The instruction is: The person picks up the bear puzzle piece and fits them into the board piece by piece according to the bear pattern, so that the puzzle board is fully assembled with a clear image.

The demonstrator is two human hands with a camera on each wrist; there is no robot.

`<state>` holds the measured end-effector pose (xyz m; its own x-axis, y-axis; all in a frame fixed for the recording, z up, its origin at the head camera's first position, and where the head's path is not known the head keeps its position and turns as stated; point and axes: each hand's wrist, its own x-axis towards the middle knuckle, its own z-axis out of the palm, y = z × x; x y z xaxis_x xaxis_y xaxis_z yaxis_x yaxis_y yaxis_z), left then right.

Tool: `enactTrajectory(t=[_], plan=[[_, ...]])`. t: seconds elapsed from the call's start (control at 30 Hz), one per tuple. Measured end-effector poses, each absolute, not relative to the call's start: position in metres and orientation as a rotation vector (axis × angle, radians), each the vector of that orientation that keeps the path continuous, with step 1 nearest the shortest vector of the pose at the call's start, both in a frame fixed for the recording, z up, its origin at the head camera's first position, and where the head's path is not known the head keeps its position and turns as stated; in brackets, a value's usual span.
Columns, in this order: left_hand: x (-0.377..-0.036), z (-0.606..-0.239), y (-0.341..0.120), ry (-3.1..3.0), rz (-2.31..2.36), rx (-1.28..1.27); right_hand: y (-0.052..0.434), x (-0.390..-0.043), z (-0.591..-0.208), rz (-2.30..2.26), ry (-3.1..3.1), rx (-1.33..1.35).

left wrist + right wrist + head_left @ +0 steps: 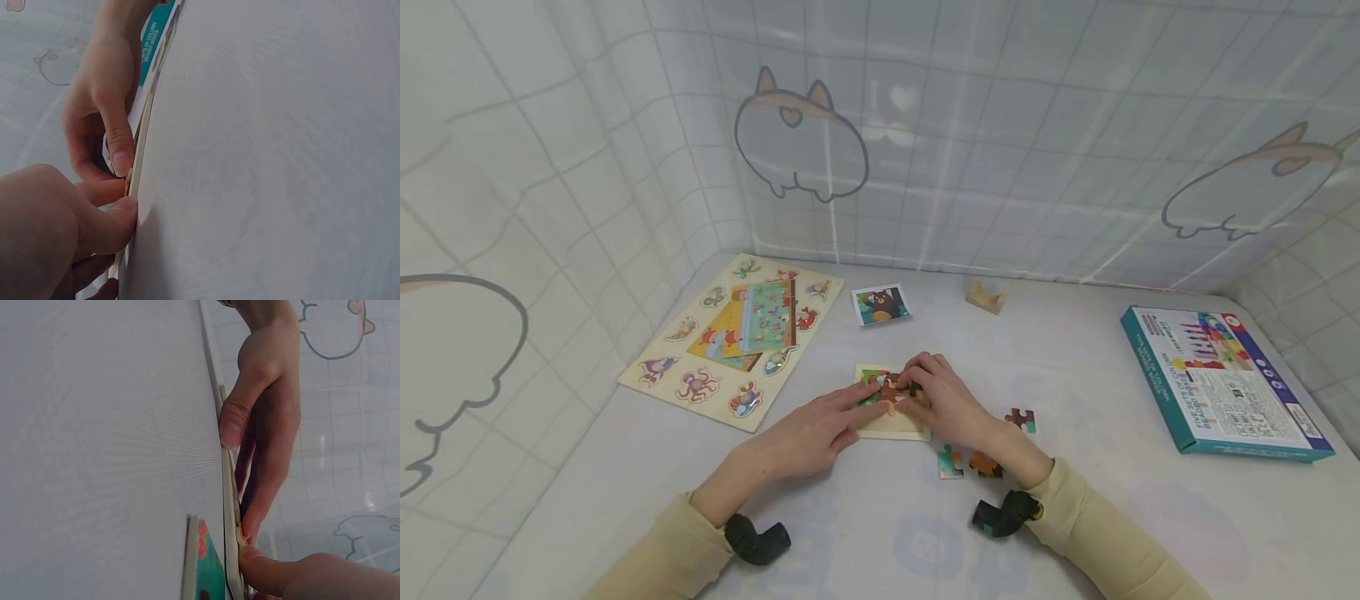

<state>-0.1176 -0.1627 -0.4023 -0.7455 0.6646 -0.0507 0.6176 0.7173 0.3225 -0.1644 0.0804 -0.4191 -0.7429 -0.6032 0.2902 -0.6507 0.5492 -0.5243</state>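
A small wooden puzzle board (891, 429) lies in front of me, with bear picture pieces (889, 388) in its frame. My left hand (808, 433) rests along the board's left side, its fingers stretched over the pieces and its thumb (232, 430) at the near edge. From the right, my right hand (946, 407) bends over the board and pinches a dark puzzle piece (914, 388) between thumb and fingers. The piece is mostly hidden by the fingers. Loose jigsaw pieces lie by the right forearm: a green and orange one (950, 462), an orange one (986, 465) and a brown one (1021, 419).
Behind the board lies a bear picture card (881, 305), with a small wooden stand (985, 297) to its right. A sea-animal puzzle board (730, 404) carrying two picture sheets (767, 317) is at the left. A teal-edged box (1228, 383) lies at the right.
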Motion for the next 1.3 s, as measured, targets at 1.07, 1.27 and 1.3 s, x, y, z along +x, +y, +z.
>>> enactTrajectory(t=[1.07, 1.27, 1.3], plan=[[-0.1174, -0.4034, -0.1597, 2.753, 0.386, 1.124, 0.0796, -0.1638, -0.4172, 0.972, -2.723, 1.071], [-0.1172, -0.4045, -0.1586, 2.777, 0.336, 1.162, 0.0796, -0.1639, -0.4178, 0.984, -2.723, 1.066], [-0.1173, -0.4048, -0.1584, 2.779, 0.323, 1.162, 0.0796, -0.1639, -0.4179, 0.989, -2.723, 1.064]])
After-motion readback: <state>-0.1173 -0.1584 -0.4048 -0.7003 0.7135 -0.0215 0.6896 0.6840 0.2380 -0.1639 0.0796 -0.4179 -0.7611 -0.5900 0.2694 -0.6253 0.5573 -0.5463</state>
